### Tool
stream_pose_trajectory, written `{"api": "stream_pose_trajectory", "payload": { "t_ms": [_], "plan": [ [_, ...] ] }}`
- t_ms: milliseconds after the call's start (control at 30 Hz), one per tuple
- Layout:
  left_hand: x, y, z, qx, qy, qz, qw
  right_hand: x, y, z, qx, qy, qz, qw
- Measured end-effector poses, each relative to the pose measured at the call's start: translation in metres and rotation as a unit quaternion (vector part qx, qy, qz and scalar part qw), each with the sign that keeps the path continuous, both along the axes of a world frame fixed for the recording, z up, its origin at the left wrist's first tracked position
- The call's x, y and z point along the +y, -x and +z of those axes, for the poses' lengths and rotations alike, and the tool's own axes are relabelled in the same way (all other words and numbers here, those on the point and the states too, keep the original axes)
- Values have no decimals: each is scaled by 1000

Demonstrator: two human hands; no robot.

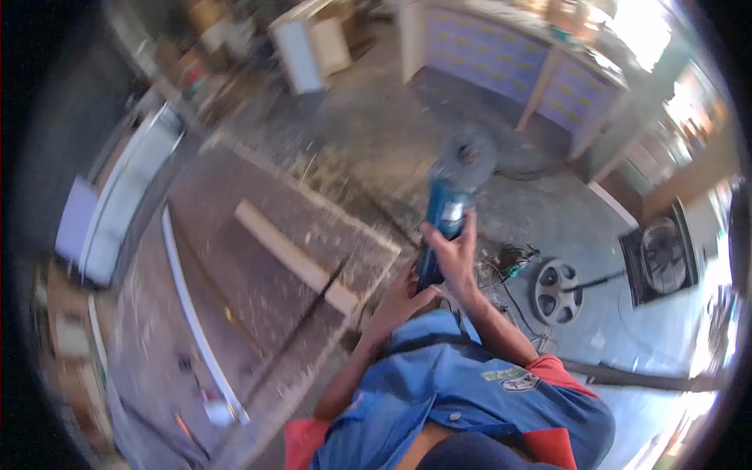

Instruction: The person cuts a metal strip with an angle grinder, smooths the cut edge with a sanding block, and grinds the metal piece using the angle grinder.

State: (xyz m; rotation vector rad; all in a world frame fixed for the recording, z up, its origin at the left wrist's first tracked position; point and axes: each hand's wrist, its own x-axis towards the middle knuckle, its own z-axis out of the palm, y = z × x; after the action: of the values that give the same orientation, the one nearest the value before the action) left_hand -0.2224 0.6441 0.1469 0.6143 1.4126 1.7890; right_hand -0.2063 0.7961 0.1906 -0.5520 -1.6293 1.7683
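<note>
A teal angle grinder (441, 205) points up and away from my body, its round disc (468, 155) at the far end and blurred. My right hand (454, 252) is closed around the grinder's body, behind the disc. Lower down, my left hand (406, 301) is closed at the dark rear end of the same tool. To the left lies a brown work table (211, 258) with a pale wooden strip (290, 254) and a long, curved whitish strip (193, 313) on it.
A hubcap-like wheel (557, 292) and loose cables lie on the floor at the right, near a black-framed fan (663, 249). Purple-panelled furniture (486, 51) stands at the back. A light cabinet piece (299, 56) is farther left.
</note>
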Motion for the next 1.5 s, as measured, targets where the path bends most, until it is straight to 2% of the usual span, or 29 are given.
{"api": "stream_pose_trajectory", "payload": {
  "t_ms": [33, 67, 100, 133, 200, 233, 267, 333, 367, 400, 467, 500, 533, 600, 633, 700, 733, 933, 1000, 1067, 1133, 1200, 1267, 1300, 1333, 1367, 1400, 1467, 1500],
  "plan": [
    [11, -7, 10, -6, 53, 25, 998, 5, -2, 5, 1, 15, 35, 999],
    [21, -14, 1, 47, 23, 80, 995, 14, -7, 9, -3, 33, 67, 997],
    [23, -17, 13, -17, 7, 62, 998, 24, -11, 10, 28, 90, 99, 991],
    [23, -18, 22, -41, 14, 102, 994, 35, -11, 6, 60, 147, 122, 980],
    [23, -26, 31, -133, -45, 13, 990, 63, -11, -14, 65, 312, 294, 901],
    [32, -34, 26, -140, -55, 24, 988, 61, 1, -12, 96, 380, 297, 870],
    [37, -42, 19, -151, -55, 43, 986, 66, 2, -19, 79, 388, 308, 865],
    [42, -43, 12, -211, -71, 1, 975, 79, 9, -37, 209, 515, 458, 693],
    [43, -41, 16, -171, -38, 11, 984, 84, 14, -38, 169, 503, 426, 733],
    [45, -45, 10, -178, -37, 19, 983, 88, 10, -40, 161, 509, 428, 730],
    [47, -48, 6, -57, 33, 135, 989, 92, 8, -32, -19, 347, 277, 896],
    [43, -51, 14, 2, 108, 185, 977, 91, 11, -33, 4, 378, 266, 887],
    [41, -50, 19, 1, 108, 185, 977, 90, 12, -34, 3, 379, 266, 886],
    [39, -45, 23, 202, 223, 236, 924, 87, 15, -34, 29, 372, 227, 900],
    [37, -39, 22, 205, 219, 235, 924, 84, 19, -32, 46, 365, 207, 906],
    [32, -30, 15, 381, 223, 244, 864, 77, 18, -32, 62, 318, 165, 931],
    [30, -28, 12, 381, 216, 240, 866, 72, 16, -31, 74, 273, 122, 951],
    [15, -26, 13, 413, 191, 228, 861, 49, 5, -22, 68, 193, 47, 978],
    [13, -23, 1, 416, 221, 151, 869, 42, 1, -21, 54, 180, 28, 982],
    [15, -25, -6, 416, 210, 147, 872, 39, 1, -23, 36, 67, -49, 996],
    [15, -20, -12, 416, 199, 149, 875, 49, 1, -30, 28, 57, -41, 997],
    [1, -8, -11, 363, 148, 134, 910, 64, -1, -28, 17, 50, -32, 998],
    [-22, 21, -28, 350, 152, 268, 885, 82, 3, -19, -92, 47, 11, 995],
    [-39, 41, -45, 391, 212, 331, 832, 94, 5, -19, -91, 48, 9, 995],
    [-58, 57, -68, 425, 270, 390, 771, 106, 6, -20, -134, 49, 58, 988],
    [-76, 69, -93, 423, 336, 392, 745, 118, 7, -21, -178, 49, 110, 977],
    [-92, 77, -111, 418, 401, 394, 713, 129, 9, -25, -180, 49, 115, 976],
    [-114, 80, -122, 387, 488, 356, 696, 145, 12, -36, -246, 51, 201, 947],
    [-121, 78, -125, 363, 522, 358, 684, 142, 16, -37, -244, 43, 200, 948]
  ]
}}
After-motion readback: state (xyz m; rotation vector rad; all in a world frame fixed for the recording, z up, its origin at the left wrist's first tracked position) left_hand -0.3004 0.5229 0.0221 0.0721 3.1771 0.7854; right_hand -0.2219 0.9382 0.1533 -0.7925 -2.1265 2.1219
